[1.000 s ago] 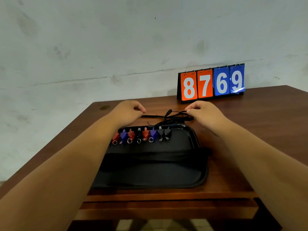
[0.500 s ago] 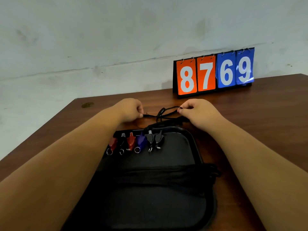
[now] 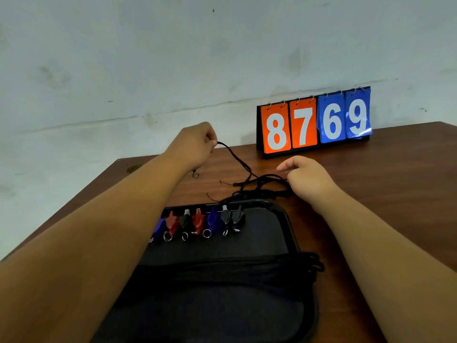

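A bundle of black cords (image 3: 259, 185) lies tangled on the wooden table just beyond an open black case (image 3: 222, 293). My left hand (image 3: 195, 144) is raised above the table and pinches one black cord (image 3: 235, 157), which runs down to the bundle. My right hand (image 3: 306, 179) rests on the table at the bundle's right end, fingers curled over the cords there. Inside the case's far edge sits a row of several whistles (image 3: 197, 222) in blue, red and black, each with a small metal ring.
A flip scoreboard (image 3: 314, 122) reading 8769 stands at the table's back edge against the pale wall. A black strap (image 3: 311, 264) sticks out at the case's right side. Bare wooden table (image 3: 395, 194) lies to the right.
My left hand has lifted up and leftwards, drawing one cord out of the bundle. The right hand stays by the bundle. The view has tilted, so the case looks closer.
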The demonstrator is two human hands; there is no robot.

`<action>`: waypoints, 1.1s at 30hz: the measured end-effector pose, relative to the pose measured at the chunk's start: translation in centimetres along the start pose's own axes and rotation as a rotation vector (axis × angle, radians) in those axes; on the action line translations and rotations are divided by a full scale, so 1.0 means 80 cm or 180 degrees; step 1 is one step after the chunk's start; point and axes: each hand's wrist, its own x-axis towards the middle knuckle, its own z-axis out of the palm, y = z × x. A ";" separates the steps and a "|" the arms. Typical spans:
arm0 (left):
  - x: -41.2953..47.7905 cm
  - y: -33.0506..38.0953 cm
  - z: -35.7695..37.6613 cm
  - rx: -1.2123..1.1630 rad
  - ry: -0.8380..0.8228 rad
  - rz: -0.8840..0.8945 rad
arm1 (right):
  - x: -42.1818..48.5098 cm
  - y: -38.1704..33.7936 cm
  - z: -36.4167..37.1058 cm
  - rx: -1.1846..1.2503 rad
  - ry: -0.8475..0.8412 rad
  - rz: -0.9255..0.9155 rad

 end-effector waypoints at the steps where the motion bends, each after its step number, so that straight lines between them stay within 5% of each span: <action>1: -0.003 0.010 -0.007 -0.0116 0.0027 0.0037 | -0.004 -0.001 -0.001 0.0081 -0.0016 -0.0013; 12: -0.027 0.117 -0.088 -0.0212 0.0138 0.0730 | -0.047 -0.079 0.001 0.0274 -0.0256 -0.0896; 18: -0.034 0.128 -0.143 -0.0444 0.0345 0.0676 | -0.058 -0.149 -0.021 0.1232 -0.0646 -0.0731; 33: -0.102 0.083 -0.255 -0.1377 0.0676 0.0172 | -0.111 -0.216 -0.045 0.0913 -0.0826 -0.1169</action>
